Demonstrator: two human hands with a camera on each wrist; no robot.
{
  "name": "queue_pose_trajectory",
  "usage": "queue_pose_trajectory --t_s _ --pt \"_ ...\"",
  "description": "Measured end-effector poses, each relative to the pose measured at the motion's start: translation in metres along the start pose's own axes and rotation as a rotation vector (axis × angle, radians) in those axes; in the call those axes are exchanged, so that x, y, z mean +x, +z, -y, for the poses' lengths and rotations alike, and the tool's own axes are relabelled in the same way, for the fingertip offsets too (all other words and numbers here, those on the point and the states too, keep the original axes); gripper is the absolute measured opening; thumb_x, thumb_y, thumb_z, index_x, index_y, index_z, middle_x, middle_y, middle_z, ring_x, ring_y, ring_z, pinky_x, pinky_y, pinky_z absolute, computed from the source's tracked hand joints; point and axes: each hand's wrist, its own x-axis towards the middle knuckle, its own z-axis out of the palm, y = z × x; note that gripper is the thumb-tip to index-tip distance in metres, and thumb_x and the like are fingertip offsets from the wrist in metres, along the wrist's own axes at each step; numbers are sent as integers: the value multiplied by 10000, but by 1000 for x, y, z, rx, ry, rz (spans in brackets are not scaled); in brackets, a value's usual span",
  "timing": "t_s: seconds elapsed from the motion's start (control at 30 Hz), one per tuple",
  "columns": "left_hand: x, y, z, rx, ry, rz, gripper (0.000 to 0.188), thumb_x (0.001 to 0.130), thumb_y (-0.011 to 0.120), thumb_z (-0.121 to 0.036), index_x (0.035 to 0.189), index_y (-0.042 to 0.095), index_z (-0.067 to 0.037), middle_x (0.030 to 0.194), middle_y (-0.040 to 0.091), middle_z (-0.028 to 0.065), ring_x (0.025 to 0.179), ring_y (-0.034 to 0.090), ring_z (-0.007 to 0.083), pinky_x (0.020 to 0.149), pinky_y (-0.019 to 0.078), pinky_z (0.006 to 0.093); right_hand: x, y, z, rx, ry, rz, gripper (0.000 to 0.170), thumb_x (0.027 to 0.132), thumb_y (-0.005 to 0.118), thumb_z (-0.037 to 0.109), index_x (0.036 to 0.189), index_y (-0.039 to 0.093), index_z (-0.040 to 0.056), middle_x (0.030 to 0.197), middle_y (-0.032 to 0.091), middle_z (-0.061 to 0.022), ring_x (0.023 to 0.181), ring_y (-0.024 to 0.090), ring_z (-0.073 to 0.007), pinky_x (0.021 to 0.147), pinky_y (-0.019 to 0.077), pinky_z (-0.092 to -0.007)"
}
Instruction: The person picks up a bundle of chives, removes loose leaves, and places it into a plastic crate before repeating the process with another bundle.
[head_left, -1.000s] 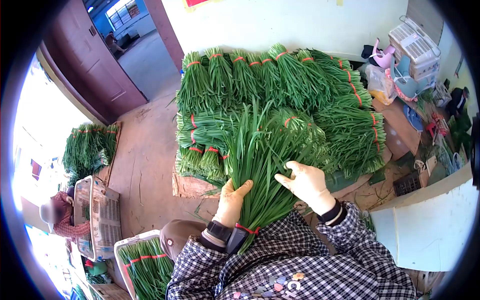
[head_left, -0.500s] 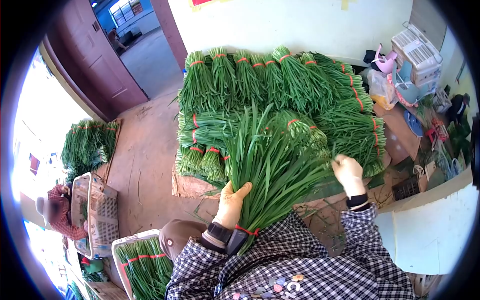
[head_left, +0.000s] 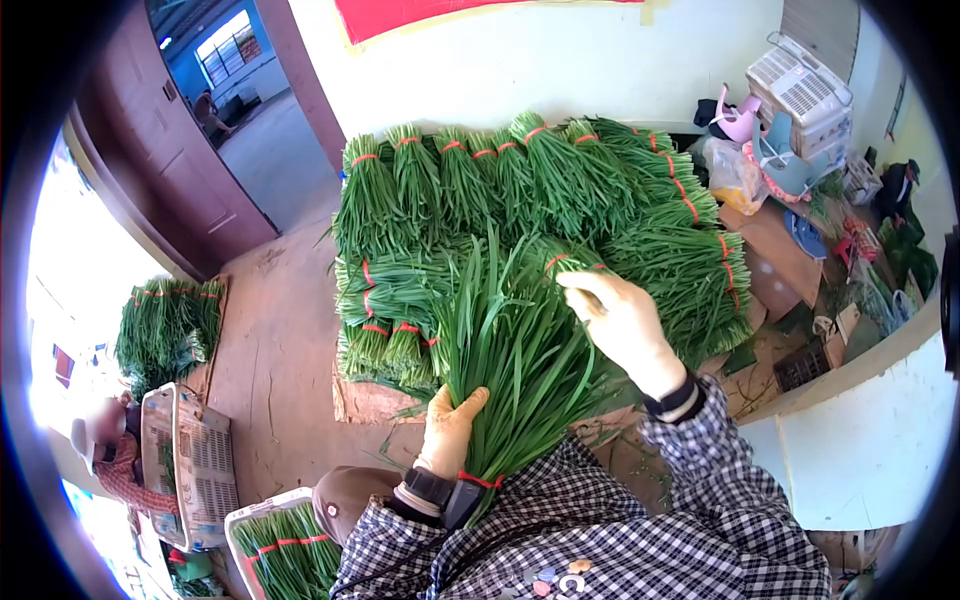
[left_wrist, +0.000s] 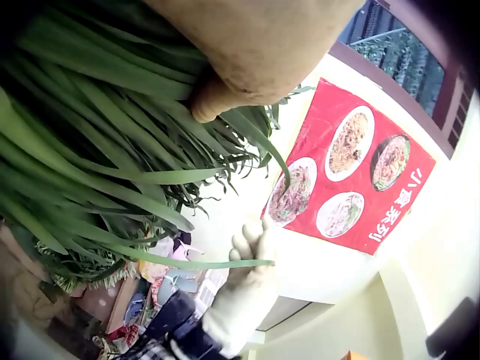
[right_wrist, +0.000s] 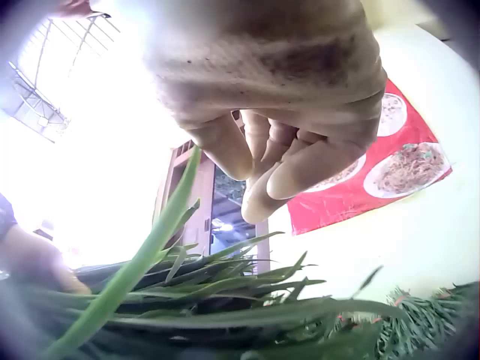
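Observation:
My gloved left hand (head_left: 447,432) grips a large bunch of garlic chives (head_left: 515,370) above the red band (head_left: 482,481) round its lower end. The leaves fan upward and away from me. My right hand (head_left: 622,325), in a pale glove, hovers over the bunch's upper right side. The right wrist view shows its fingers (right_wrist: 307,172) loosely bent, with nothing seen between the fingertips. One long leaf (right_wrist: 142,262) rises near the thumb there. In the left wrist view, a single leaf (left_wrist: 202,264) overlaps the right palm.
Banded chive bunches (head_left: 480,190) lie stacked ahead, against the wall. A white crate (head_left: 285,540) of chives stands at my lower left. Beyond it a person (head_left: 125,460) bends at another crate (head_left: 190,470). Baskets (head_left: 800,90) and bags (head_left: 735,175) sit at the right.
My right hand moved off the leaves to the right, then came back over the bunch, higher up. The left hand keeps its grip. The head view has tilted upward, showing more of the red poster.

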Motion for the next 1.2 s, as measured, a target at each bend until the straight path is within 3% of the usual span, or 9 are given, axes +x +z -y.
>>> queue_pose_trajectory --t_s 0.27,0.37,0.4,0.5,0.67,0.87,1.03,1.1,1.2 --pt "-1 -4 4 127 55 -12 300 958 701 -66 1252 683 -10 1114 732 55 961 661 163 852 540 317 102 60 -10 220 479 567 530 946 681 563 799 776 63 630 657 -96 638 656 -222 644 516 -412" --pt "-1 4 6 117 79 -26 347 962 676 -60 1305 656 -14 1178 713 77 1001 667 205 882 541 339 101 122 -41 54 67 359 313 806 696 320 769 747 13 783 712 -237 774 706 -434 779 558 -541" --pt "0 10 4 150 85 -20 353 967 683 -75 1314 649 -16 1181 713 78 997 669 205 887 543 342 109 128 -29 132 404 407 258 809 670 247 775 752 5 786 715 -237 802 722 -413 766 571 -536" --pt "-1 10 -2 187 14 -66 377 982 695 -111 1341 625 -19 1187 715 87 988 682 211 904 549 351 118 183 -21 -89 323 211 177 838 657 188 843 804 88 903 768 -163 862 748 -373 706 577 -497" --pt "-8 10 -4 178 33 -177 269 1001 694 -136 1255 646 -62 1024 701 27 828 683 158 744 576 310 144 228 1 -349 78 472 266 918 600 161 1060 825 149 1067 787 -76 1038 733 -276 839 543 -455" --pt "-3 -8 -2 107 22 -100 215 975 704 -92 1177 710 -19 1073 726 50 937 672 155 829 554 311 133 135 -2 -433 27 368 216 830 610 190 856 821 150 912 775 -150 839 746 -378 691 578 -496" --pt "14 -34 33 423 281 -60 512 975 760 -226 1378 572 29 1228 700 113 1063 661 171 912 563 330 105 52 -76 -343 47 497 695 984 694 329 1600 403 190 1360 671 -179 1174 690 -316 958 545 -420" --pt "0 -33 10 581 300 -188 802 866 857 -415 1447 516 22 1380 621 223 1301 586 300 1064 496 411 82 33 -61 27 112 374 607 1028 650 188 1591 427 136 1410 632 -242 1283 639 -277 1047 495 -374" --pt "-25 -66 -14 878 261 -38 913 811 855 -534 1409 523 71 1271 665 295 1218 649 361 1008 519 427 -4 -2 -5 -109 -141 296 390 1100 515 136 1467 570 14 1399 652 -186 1199 669 -259 1012 516 -357"
